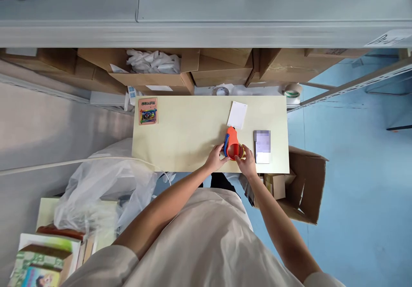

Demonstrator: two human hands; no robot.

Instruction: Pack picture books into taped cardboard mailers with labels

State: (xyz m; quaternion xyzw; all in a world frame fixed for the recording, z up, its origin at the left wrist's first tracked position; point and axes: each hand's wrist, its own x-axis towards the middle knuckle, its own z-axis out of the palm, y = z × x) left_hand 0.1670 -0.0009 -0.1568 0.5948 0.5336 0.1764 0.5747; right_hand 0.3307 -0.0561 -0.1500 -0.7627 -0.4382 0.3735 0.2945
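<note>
Near the front edge of the pale table (180,132), both hands are closed round an orange-red tape dispenser (232,136) with a blue part along its left side. My left hand (215,157) grips it from the left, by the blue part. My right hand (246,161) holds its right side, where a yellowish rim, perhaps of a tape roll, shows at the fingers. A white sheet of paper (237,114) lies just beyond the dispenser's tip. Right of my right hand lies a phone-like flat item (263,146), its top blurred.
A pink booklet (148,111) lies at the table's far left corner. Behind the table stand cardboard boxes (222,74) and tape rolls (292,91) under a grey shelf (206,34). An open carton (305,184) is on the floor at right; plastic bags (106,184) and books are at left.
</note>
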